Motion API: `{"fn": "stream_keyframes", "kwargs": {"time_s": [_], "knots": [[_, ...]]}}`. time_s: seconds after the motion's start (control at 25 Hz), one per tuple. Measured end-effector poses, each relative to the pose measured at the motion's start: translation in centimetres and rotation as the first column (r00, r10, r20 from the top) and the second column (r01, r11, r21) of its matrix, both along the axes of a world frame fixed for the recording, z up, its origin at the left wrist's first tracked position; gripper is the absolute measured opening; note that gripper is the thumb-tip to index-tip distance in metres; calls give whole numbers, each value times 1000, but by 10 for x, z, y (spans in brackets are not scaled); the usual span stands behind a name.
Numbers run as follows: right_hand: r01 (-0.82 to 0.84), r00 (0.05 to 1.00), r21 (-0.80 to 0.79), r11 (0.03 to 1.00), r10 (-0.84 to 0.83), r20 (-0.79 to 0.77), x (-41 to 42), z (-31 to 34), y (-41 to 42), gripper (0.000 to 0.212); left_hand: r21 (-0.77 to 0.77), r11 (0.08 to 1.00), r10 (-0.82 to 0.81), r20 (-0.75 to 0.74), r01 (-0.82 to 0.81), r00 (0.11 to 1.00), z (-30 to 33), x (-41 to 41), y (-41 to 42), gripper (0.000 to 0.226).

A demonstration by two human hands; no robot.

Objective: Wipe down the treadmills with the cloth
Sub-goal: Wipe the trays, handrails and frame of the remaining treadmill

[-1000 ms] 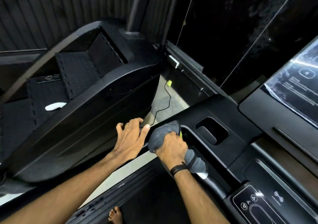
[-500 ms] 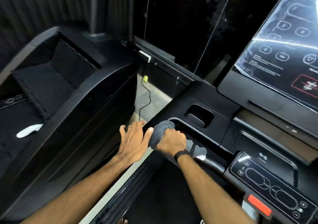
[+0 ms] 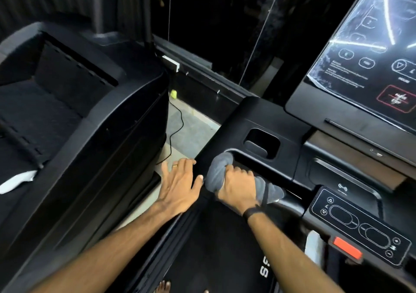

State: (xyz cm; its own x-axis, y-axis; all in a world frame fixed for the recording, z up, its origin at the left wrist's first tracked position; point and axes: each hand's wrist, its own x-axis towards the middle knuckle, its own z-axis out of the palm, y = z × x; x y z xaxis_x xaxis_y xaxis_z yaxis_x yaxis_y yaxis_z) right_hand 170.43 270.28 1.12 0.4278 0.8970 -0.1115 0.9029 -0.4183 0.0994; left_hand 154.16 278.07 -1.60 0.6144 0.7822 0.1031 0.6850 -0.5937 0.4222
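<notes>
The cloth (image 3: 219,172) is clenched in the right hand (image 3: 238,185) around the handlebar (image 3: 290,203), which extends rightward; the left hand (image 3: 180,185) lies spread flat.

Bare forearms, gold ring on left hand (image 3: 180,183), black wristband by right hand (image 3: 239,185), bare toes

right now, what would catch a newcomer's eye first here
The right hand, mid-frame, clenches a grey cloth against the treadmill's black handrail, with the left hand flat beside it. At upper right, the console screen gleams under glaring reflections.
</notes>
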Motion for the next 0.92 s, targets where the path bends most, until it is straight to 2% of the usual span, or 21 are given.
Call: {"fn": "stream_keyframes", "kwargs": {"time_s": [0.04,0.08,0.12,0.2,0.24,0.28,0.32,0.4,0.44,0.48,0.52,0.56,0.6,0.64,0.68,0.72,0.76,0.8,0.84,0.88,0.92], "knots": [[-48,995,53,997,43,88,-5,-9,-6,44,53,999,10,-34,-8,999,-2,0,-1,56],[-67,995,19,998,66,80,1,-3,-1,42,120,993,17,-85,-7,996,-3,1,0,56],[-46,995,-37,998,42,-90,13,9,8,41,155,988,17,-136,4,991,-5,0,0,56],[34,841,-272,962,-175,-511,34,32,25,47,182,983,4,-183,30,983,-7,-1,2,57],[35,771,-352,935,-250,-586,41,37,29,48,198,980,6,-192,33,981,-7,-2,1,57],[43,760,-353,935,-260,-596,40,39,29,49,206,978,10,-198,32,980,-7,-1,0,58],[62,824,-294,954,-215,-524,38,31,26,49,194,981,15,-201,25,979,-6,-1,-1,57],[-11,992,-37,999,7,-129,21,-2,3,45,163,987,34,-189,-2,981,-7,0,0,55],[-82,995,34,996,80,61,12,-13,-8,44,158,988,34,-183,-5,983,-9,0,1,54],[-99,986,65,993,89,141,10,-17,-10,43,156,988,28,-173,-1,985,-11,0,2,54],[-88,991,20,996,85,101,16,-9,-1,43,158,987,23,-162,3,986,-12,0,3,54],[-59,996,-43,997,56,-69,23,6,8,45,163,987,15,-153,11,988,-13,1,4,54],[-9,952,-137,991,-34,-306,29,20,15,46,171,985,-1,-146,26,989,-14,1,5,54],[17,856,-246,969,-141,-497,36,31,21,45,179,983,-12,-137,36,991,-14,2,5,54],[30,776,-328,944,-229,-588,40,40,24,43,186,982,-16,-130,40,991,-14,2,4,54],[42,757,-341,939,-252,-603,40,43,25,41,187,982,-16,-130,41,991,-12,2,4,55],[55,804,-297,953,-219,-553,36,38,23,43,183,982,-14,-129,38,991,-12,3,4,55],[78,902,-192,978,-151,-404,30,26,16,45,183,983,-11,-125,34,992,-12,3,4,55],[47,983,-39,998,-53,-175,21,8,4,47,189,981,-12,-119,34,993,-14,3,5,55],[-18,999,42,999,17,36,12,-8,-9,47,196,980,-17,-113,39,993,-15,3,6,55],[-59,986,83,995,45,159,6,-18,-15,47,200,979,-25,-106,45,994,-16,3,6,54]]}}
